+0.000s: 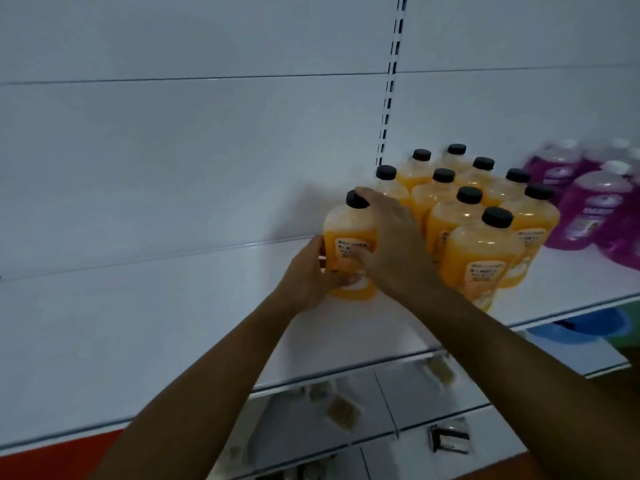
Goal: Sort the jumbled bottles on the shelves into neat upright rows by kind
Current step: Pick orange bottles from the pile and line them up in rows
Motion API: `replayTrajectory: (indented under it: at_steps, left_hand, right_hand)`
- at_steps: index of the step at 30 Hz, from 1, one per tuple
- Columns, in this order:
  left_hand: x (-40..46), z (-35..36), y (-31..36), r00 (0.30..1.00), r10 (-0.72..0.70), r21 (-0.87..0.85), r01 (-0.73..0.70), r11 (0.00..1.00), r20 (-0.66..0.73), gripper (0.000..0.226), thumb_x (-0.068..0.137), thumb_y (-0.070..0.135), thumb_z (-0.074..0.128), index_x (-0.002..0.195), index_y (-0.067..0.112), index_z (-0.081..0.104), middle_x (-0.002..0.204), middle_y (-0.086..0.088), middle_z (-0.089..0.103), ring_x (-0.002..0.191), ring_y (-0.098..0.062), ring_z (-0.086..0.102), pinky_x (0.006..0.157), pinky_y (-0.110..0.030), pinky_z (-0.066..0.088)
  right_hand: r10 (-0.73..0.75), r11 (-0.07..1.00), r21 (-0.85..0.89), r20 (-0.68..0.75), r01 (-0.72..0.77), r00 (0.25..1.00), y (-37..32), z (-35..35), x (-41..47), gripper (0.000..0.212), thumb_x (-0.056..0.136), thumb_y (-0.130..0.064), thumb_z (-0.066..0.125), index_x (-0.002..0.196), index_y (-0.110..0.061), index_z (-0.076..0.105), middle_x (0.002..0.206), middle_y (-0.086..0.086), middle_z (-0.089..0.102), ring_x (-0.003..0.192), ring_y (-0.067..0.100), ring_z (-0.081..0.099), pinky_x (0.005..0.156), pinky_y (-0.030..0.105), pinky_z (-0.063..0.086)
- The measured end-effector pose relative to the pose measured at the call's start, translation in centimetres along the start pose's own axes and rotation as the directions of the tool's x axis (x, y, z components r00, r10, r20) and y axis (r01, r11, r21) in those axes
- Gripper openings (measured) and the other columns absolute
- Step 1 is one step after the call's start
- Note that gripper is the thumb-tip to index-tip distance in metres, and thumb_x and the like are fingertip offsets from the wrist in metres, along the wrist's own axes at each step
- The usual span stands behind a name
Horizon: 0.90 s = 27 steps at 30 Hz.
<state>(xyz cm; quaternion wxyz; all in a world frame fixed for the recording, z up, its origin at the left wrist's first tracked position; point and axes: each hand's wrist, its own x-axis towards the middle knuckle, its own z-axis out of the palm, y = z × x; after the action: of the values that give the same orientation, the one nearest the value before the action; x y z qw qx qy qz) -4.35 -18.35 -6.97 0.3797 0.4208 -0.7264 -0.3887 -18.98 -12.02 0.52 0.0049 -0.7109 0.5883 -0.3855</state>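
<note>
Orange bottle [349,237] stands upright, gripped between left hand [308,271] and right hand [391,237].

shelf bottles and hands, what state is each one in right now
held orange bottle: upright on the shelf, black cap on, gripped by both hands
left hand: wrapped round its lower left side
right hand: over its right side, fingertip at the cap
orange bottles: upright, capped, in rows
purple bottles: upright, blurred
shelf: bare at left
</note>
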Motion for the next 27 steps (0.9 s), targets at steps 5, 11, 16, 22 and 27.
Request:
replayTrajectory:
  at_steps: [5,11,16,22,27]
  left_hand:
    - [-2.2,-5.8,-2.7,0.996,-0.047,-0.026,0.045,0.999,-0.076,0.056,0.075,0.034,0.081,0.122,0.028,0.052,0.115,0.010,0.063,0.102,-0.012,0.063,0.083,-0.035,0.058]
    - [-6.3,-15.4,-6.7,0.957,-0.159,-0.078,0.144,0.986,-0.243,0.056,0.077,0.033,0.079,0.126,0.024,0.053,0.118,0.009,0.065,0.107,-0.012,0.063,0.089,-0.039,0.056]
    - [-10.6,-22.6,-8.5,0.881,-0.192,-0.141,0.145,0.979,-0.432,0.045,0.080,0.019,0.077,0.119,0.018,0.055,0.110,0.005,0.066,0.099,-0.016,0.065,0.078,-0.030,0.058]
    - [-14.1,-29.7,-9.8,0.831,-0.193,-0.115,0.156,0.981,-0.522,0.046,0.085,0.029,0.071,0.127,0.023,0.055,0.118,0.006,0.066,0.103,-0.015,0.064,0.076,-0.025,0.057]
    - [-14.5,-33.9,-11.6,0.816,-0.174,-0.079,0.157,0.984,-0.551,0.043,0.088,0.023,0.068,0.129,0.021,0.054,0.117,0.011,0.065,0.104,-0.011,0.065,0.074,-0.017,0.054]
  right_hand:
    - [-0.027,0.998,0.064,0.085,0.022,0.996,-4.5,4.3,1.7,0.083,0.073,-0.006,0.075,0.140,-0.033,0.033,0.136,-0.001,0.046,0.119,0.022,0.047,0.097,0.038,0.047]
    - [-0.189,0.971,0.182,0.173,0.157,0.967,-11.6,11.5,4.8,0.078,0.074,-0.015,0.077,0.135,-0.038,0.034,0.128,-0.003,0.048,0.102,0.018,0.054,0.083,0.032,0.050]
    - [-0.345,0.903,0.341,0.212,0.262,0.914,-18.0,18.0,6.9,0.078,0.073,-0.009,0.075,0.136,-0.034,0.037,0.130,-0.006,0.049,0.100,0.004,0.044,0.078,0.014,0.035]
    - [-0.442,0.839,0.447,0.223,0.311,0.869,-24.6,23.8,9.5,0.084,0.071,-0.014,0.079,0.141,-0.029,0.036,0.133,-0.001,0.054,0.112,0.018,0.051,0.090,0.028,0.044]
    - [-0.487,0.817,0.431,0.161,0.383,0.858,-27.6,27.3,10.3,0.078,0.073,-0.015,0.076,0.141,-0.027,0.039,0.128,0.005,0.055,0.111,0.023,0.052,0.093,0.038,0.047]
